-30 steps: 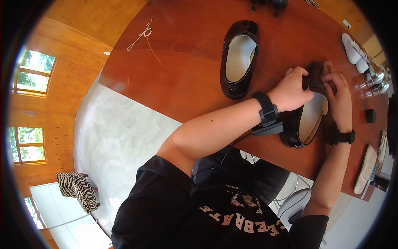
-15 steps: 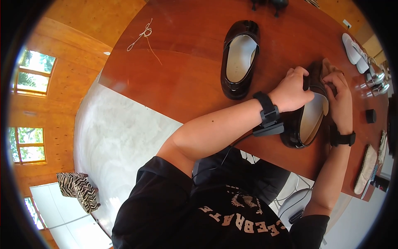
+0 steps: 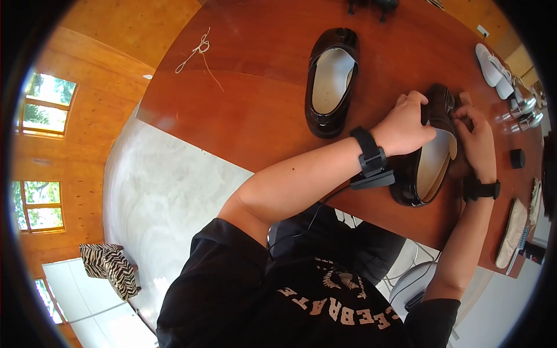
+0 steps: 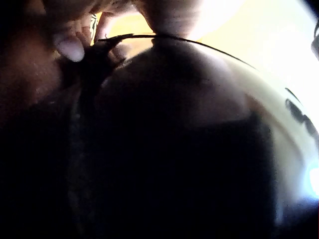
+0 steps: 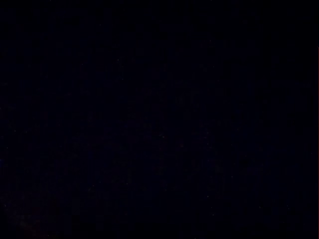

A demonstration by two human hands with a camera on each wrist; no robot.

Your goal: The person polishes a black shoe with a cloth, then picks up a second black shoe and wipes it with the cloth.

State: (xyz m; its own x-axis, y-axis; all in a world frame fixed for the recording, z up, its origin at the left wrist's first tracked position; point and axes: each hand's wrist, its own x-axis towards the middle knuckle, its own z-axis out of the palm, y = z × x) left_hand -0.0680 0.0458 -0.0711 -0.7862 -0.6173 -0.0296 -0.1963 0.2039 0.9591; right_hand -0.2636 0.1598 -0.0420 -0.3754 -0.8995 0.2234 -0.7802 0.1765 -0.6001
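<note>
In the head view, a glossy dark brown loafer (image 3: 409, 182) lies under both hands on the right part of the table. My left hand (image 3: 403, 127) grips its upper edge by the opening, with curled fingers. On its far side, my right hand (image 3: 478, 139) pinches what looks like a tan cloth (image 3: 466, 98) against the upper near the toe. The matching loafer (image 3: 318, 119) stands to the left, untouched. In the left wrist view, the dark shoe surface (image 4: 174, 149) fills most of the picture, with fingers along the top. The right wrist view is black.
A knotted string (image 3: 203, 47) lies on the table (image 3: 249, 98) at the far left. White shoes (image 3: 490, 66), silvery shoes (image 3: 525, 104), a small black cylinder (image 3: 517, 158) and beige flats (image 3: 512, 232) line the right side. Dark heeled footwear (image 3: 386, 7) stands at the far edge.
My right hand has shifted slightly along the shoe's far side, and the tan cloth has moved off the toe, showing more of it. My left hand has kept its grip.
</note>
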